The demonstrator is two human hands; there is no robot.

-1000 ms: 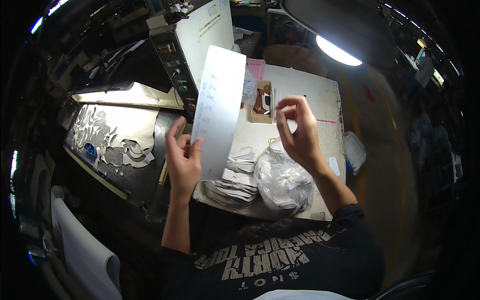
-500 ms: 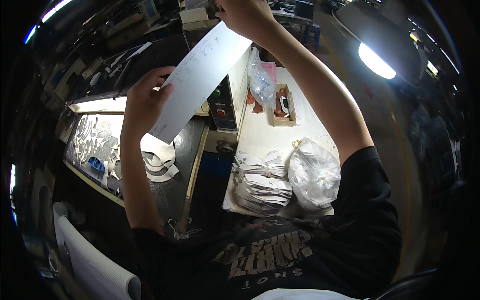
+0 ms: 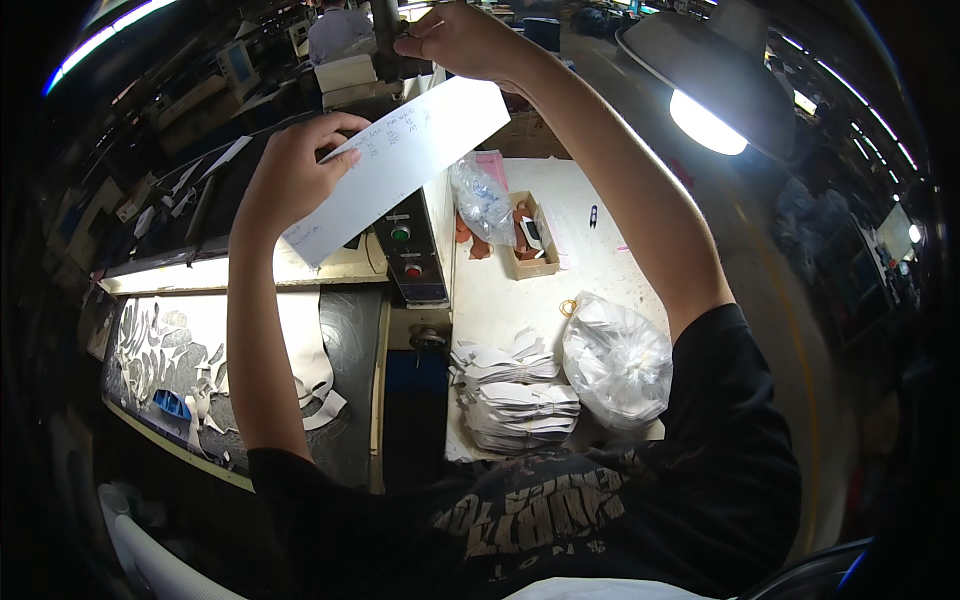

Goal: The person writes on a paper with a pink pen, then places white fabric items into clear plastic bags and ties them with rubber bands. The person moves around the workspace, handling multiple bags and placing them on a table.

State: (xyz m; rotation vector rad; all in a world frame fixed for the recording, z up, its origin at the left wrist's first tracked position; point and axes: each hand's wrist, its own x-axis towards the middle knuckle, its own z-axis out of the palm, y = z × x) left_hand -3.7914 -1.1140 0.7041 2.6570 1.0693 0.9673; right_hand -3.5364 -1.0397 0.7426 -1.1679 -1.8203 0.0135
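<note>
A long white card (image 3: 400, 145) with handwriting on it slants up to the right in front of me. My left hand (image 3: 298, 170) grips its left edge between thumb and fingers. Above the card's upper end is my right hand (image 3: 460, 42), its fingers curled together. Whatever those fingertips hold, if anything, is too small to make out. Below my left forearm, a white sheet of material (image 3: 275, 340) with cut-outs lies on a dark machine bed (image 3: 350, 350). A blue piece (image 3: 172, 403) rests among the cut scraps.
Stacked white cut pieces (image 3: 515, 405) and a clear plastic bag (image 3: 620, 360) occupy the white table (image 3: 600, 260). Behind them are a small carton (image 3: 535, 265) with brown pieces and another plastic bag (image 3: 480, 198). A control panel (image 3: 410, 250) borders the table; a lamp (image 3: 710, 90) hangs at right.
My view has shifted, showing more of the background. The card is tilted flatter, and my right hand's fingers have come away from its upper end toward the left.
</note>
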